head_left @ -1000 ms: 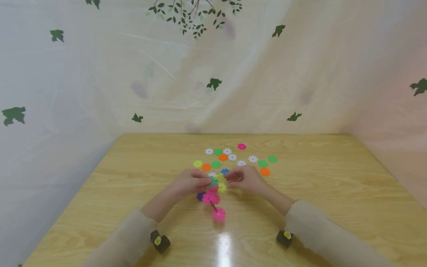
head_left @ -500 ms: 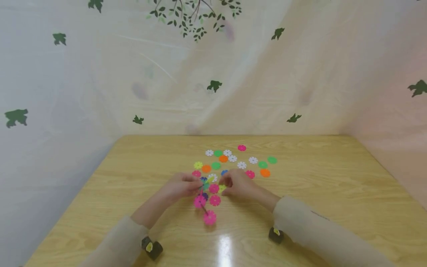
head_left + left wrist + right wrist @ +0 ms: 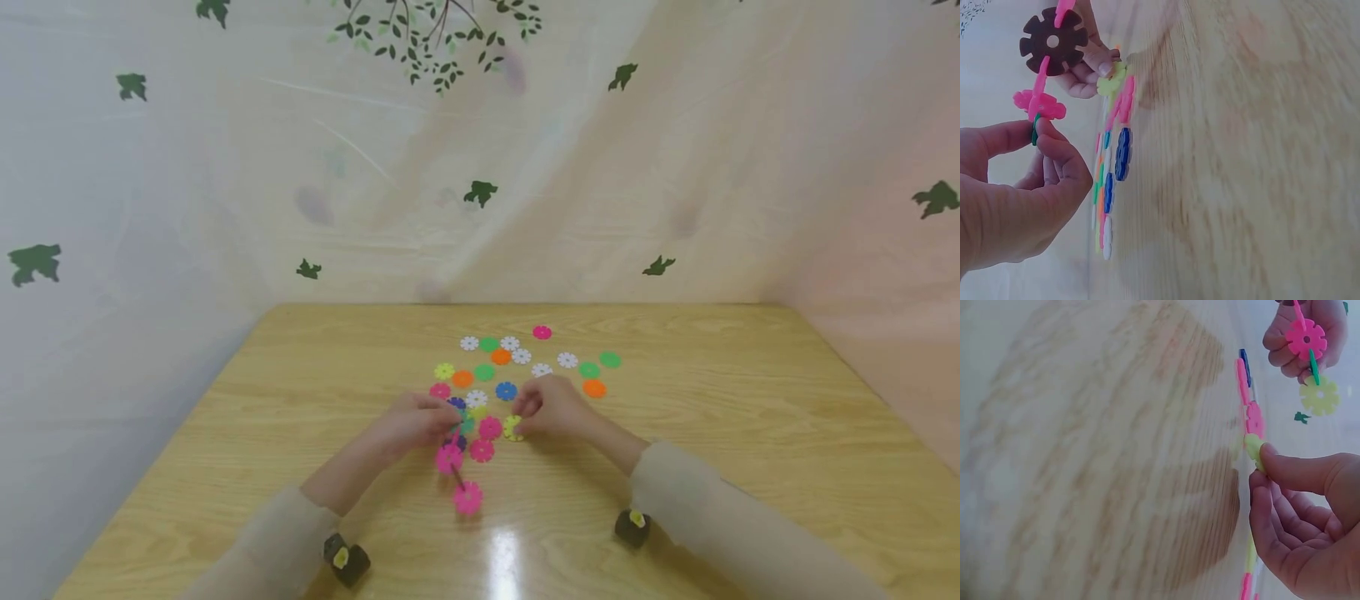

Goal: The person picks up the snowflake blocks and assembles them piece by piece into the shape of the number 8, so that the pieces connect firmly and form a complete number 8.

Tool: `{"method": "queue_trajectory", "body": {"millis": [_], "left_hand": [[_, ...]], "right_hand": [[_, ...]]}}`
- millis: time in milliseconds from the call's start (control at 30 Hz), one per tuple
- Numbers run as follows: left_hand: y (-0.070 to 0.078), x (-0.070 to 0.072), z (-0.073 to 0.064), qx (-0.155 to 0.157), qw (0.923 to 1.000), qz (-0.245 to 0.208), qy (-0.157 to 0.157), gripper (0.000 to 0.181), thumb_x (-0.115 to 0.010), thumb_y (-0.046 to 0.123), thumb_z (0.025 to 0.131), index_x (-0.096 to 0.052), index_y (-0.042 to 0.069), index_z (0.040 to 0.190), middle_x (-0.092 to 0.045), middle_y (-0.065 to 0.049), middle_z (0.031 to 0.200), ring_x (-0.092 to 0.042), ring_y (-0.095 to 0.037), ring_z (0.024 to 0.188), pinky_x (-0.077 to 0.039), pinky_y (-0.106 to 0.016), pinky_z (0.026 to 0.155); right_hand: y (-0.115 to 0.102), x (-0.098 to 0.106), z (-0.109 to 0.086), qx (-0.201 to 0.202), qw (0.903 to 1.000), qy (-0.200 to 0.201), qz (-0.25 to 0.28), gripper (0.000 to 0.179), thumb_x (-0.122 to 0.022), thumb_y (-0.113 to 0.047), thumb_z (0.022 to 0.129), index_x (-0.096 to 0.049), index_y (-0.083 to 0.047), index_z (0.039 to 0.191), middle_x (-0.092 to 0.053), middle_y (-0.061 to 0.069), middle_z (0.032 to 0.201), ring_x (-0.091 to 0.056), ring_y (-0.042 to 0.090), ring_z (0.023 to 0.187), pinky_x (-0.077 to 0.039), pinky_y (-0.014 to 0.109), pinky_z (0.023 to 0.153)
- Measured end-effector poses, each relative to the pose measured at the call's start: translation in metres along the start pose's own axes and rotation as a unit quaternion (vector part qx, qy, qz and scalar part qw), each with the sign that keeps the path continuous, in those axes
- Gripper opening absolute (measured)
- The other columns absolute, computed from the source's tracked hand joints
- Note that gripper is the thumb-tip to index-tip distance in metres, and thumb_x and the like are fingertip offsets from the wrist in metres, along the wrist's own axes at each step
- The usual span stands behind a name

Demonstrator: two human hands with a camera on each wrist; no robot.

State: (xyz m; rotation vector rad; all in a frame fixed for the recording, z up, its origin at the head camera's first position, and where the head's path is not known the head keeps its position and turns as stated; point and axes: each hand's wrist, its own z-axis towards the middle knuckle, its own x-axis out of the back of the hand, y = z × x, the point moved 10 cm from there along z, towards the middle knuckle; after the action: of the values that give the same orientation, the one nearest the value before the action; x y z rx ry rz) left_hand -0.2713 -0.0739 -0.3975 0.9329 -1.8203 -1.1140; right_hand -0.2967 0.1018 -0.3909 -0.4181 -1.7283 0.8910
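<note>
My left hand (image 3: 412, 421) pinches a green notched disc (image 3: 1035, 130) of a linked chain of snowflake discs. From it the chain runs through a pink disc (image 3: 449, 458) and a brown disc (image 3: 1054, 42) to another pink disc (image 3: 468, 498), which hangs nearest the body. A yellow disc (image 3: 1320, 395) is joined to the green one's other side. To the right, my right hand (image 3: 555, 408) pinches a separate yellow disc (image 3: 512, 428) between thumb and fingers, low over the table. A loose pink disc (image 3: 490, 428) lies just left of it.
Loose notched discs spread beyond the hands on the wooden table (image 3: 712, 400), among them a blue disc (image 3: 506, 391), a white disc (image 3: 476, 399) and an orange disc (image 3: 595, 388). A printed cloth (image 3: 570, 167) hangs behind the table's far edge.
My right hand has left the chain, come down to the loose yellow disc, pinched it and drawn it slightly right. The left hand has shifted left with the chain.
</note>
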Motion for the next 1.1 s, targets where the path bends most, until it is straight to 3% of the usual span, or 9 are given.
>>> {"method": "queue_trajectory", "body": {"millis": [167,333,500,633,1100], "left_hand": [[0.0,-0.003,0.002,0.01,0.9997,0.022,0.007,0.028,-0.063,0.016,0.092,-0.067,-0.005,0.109,-0.07,-0.006,0.095,-0.062,-0.007,0.079,-0.058,-0.024,0.08],[0.002,-0.005,0.002,0.018,0.9988,0.044,0.014,0.027,-0.065,0.02,0.091,-0.069,0.0,0.108,-0.07,-0.011,0.106,-0.064,-0.009,0.084,-0.058,-0.025,0.081],[0.005,-0.008,0.003,0.019,0.9994,0.028,0.009,0.026,-0.064,0.018,0.091,-0.068,-0.002,0.107,-0.07,-0.004,0.092,-0.062,-0.007,0.079,-0.057,-0.023,0.079],[0.007,-0.011,0.003,0.017,0.9997,0.015,0.004,0.027,-0.063,0.016,0.092,-0.067,-0.005,0.108,-0.068,0.001,0.085,-0.061,-0.006,0.076,-0.057,-0.022,0.078],[0.015,-0.016,0.002,0.009,0.9988,0.036,0.032,0.025,-0.065,0.016,0.09,-0.068,-0.004,0.106,-0.071,-0.009,0.092,-0.063,-0.008,0.076,-0.058,-0.025,0.076]], "right_hand": [[0.005,0.004,-0.003,-0.011,0.9999,-0.003,0.011,0.021,-0.082,-0.012,0.073,-0.073,-0.007,0.091,-0.073,0.004,0.082,-0.062,0.009,0.072,-0.053,0.022,0.067],[0.013,0.006,-0.005,-0.053,0.9951,-0.009,0.083,0.022,-0.079,-0.014,0.077,-0.074,-0.003,0.095,-0.075,0.008,0.085,-0.067,0.01,0.067,-0.059,0.026,0.065],[0.01,0.007,-0.009,-0.057,0.9776,-0.025,0.201,0.031,-0.072,-0.01,0.083,-0.067,0.01,0.107,-0.075,0.013,0.087,-0.07,0.013,0.068,-0.062,0.034,0.071],[0.007,0.007,-0.011,-0.062,0.9625,-0.033,0.262,0.036,-0.068,-0.009,0.086,-0.061,0.014,0.113,-0.073,0.006,0.084,-0.07,0.013,0.07,-0.061,0.034,0.075],[0.006,0.007,-0.016,-0.067,0.9416,-0.011,0.33,0.034,-0.067,-0.004,0.087,-0.059,0.018,0.111,-0.071,0.0,0.076,-0.07,0.012,0.068,-0.061,0.03,0.071]]}}
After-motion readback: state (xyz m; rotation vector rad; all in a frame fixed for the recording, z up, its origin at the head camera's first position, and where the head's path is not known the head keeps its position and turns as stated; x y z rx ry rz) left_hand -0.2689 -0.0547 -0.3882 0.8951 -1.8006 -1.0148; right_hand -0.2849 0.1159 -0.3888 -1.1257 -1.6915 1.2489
